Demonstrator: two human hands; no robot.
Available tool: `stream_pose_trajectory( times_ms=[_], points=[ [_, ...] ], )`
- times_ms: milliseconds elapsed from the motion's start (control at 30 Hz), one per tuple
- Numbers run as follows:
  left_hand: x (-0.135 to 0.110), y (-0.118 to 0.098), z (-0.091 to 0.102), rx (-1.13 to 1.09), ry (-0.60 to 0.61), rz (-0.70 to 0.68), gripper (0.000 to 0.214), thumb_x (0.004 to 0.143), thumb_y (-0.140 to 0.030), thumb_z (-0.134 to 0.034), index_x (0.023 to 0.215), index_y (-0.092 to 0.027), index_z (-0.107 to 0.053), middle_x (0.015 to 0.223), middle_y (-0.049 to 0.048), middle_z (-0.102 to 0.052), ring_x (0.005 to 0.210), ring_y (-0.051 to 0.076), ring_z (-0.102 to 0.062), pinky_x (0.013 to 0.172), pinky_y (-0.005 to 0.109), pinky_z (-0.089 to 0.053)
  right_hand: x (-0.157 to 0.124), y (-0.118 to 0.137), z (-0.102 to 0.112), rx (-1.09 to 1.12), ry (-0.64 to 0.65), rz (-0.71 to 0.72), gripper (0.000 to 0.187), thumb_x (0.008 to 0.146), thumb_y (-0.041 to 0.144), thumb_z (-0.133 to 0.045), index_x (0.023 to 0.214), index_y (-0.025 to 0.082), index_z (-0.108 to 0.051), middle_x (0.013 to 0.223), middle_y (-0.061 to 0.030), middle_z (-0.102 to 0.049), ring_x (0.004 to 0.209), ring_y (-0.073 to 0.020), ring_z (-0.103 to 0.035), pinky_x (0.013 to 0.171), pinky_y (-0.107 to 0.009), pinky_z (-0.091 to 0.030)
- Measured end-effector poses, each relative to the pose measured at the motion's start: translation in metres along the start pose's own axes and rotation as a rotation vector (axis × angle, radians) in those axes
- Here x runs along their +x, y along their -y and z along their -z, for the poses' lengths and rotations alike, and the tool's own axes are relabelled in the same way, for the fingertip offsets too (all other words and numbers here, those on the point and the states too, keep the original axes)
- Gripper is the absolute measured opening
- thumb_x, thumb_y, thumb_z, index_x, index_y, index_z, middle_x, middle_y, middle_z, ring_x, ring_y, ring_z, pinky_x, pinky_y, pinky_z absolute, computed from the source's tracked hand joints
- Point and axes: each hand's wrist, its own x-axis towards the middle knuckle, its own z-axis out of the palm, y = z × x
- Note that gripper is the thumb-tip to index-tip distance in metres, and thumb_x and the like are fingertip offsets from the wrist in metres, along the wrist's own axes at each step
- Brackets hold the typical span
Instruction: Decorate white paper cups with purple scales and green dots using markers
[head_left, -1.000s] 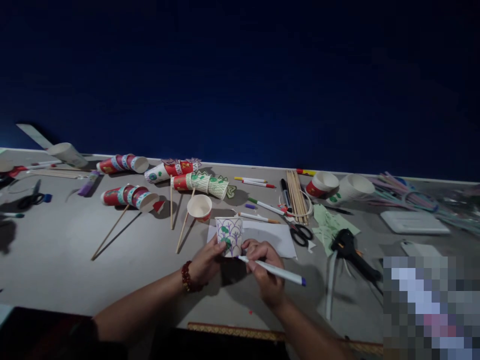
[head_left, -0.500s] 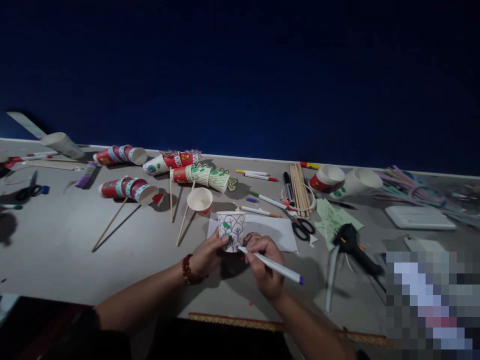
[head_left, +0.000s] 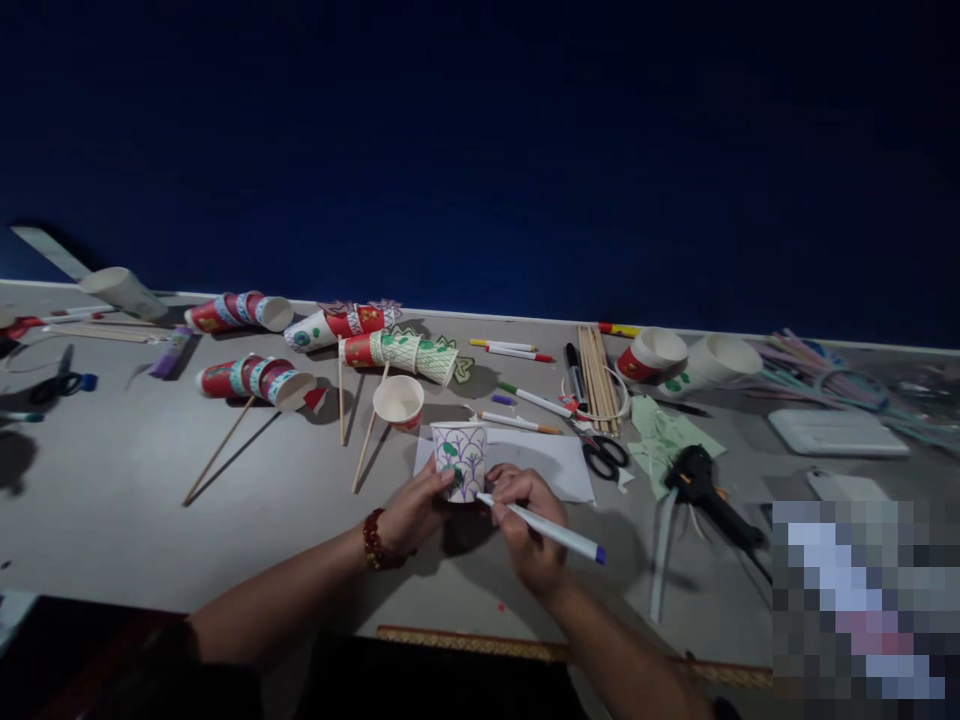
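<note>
— Where is the paper cup (head_left: pixel 460 460)?
— It stands up between the two hands, mouth up, with purple lines and green dots on its side.
— What is the left hand (head_left: pixel 411 518) doing?
— Its fingers curl around the left side of the cup and hold it. The arm comes in low from the left, and a red bracelet (head_left: pixel 373 540) is on the wrist.
— And the right hand (head_left: pixel 529 535)?
— It pinches a white marker (head_left: pixel 544 527). The tip touches the bottom of the cup, and the purple end points back to the right.
— What is near the hands?
— A white paper (head_left: pixel 555 472) lies just past the right hand. Black scissors (head_left: pixel 604 456) and a black glue gun (head_left: pixel 701 490) lie off to its right. A little empty cup (head_left: pixel 399 402) sits just past the left hand, on the gray table (head_left: pixel 120 500).
</note>
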Motion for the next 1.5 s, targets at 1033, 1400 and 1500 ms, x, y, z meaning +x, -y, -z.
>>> stream_pose_trajectory(
  times_ms=[1033, 1400, 1500],
  points=[
    [-0.0007, -0.0001, 0.0017, -0.019, -0.014, 0.030, 0.067, 0.072, -0.046, -0.091, 0.131, -0.026, -0.066, 0.107, 0.0067, -0.076, 0.092, 0.021, -0.068, 0.082, 0.031, -0.051, -0.0023, -0.0051, 0.0016, 0.031, -0.046, -0.043, 0.007, 0.088, 0.021, -0.062, 0.083, 0.025, -0.063, 0.075, -0.0006, -0.064, 0.086, -0.0244, -0.068, 0.086, -0.045, -0.056],
    [-0.0012, -0.0033, -0.0033, -0.030, 0.014, 0.002, 0.064, 0.076, -0.043, -0.088, 0.133, -0.025, -0.065, 0.101, 0.0050, -0.075, 0.089, 0.021, -0.066, 0.082, 0.032, -0.048, -0.0003, -0.0007, 0.0001, -0.021, -0.023, -0.035, 0.007, 0.091, 0.022, -0.060, 0.085, 0.025, -0.063, 0.076, -0.0016, -0.064, 0.088, -0.0253, -0.069, 0.084, -0.044, -0.057],
    [-0.0016, -0.0032, -0.0034, -0.033, 0.014, -0.006, 0.063, 0.078, -0.041, -0.086, 0.135, -0.024, -0.063, 0.100, 0.0055, -0.074, 0.088, 0.022, -0.066, 0.081, 0.033, -0.048, -0.0013, -0.0025, 0.0012, -0.032, -0.008, -0.044, 0.006, 0.091, 0.022, -0.060, 0.087, 0.025, -0.063, 0.079, -0.0025, -0.065, 0.089, -0.0254, -0.069, 0.085, -0.044, -0.057]
  ],
)
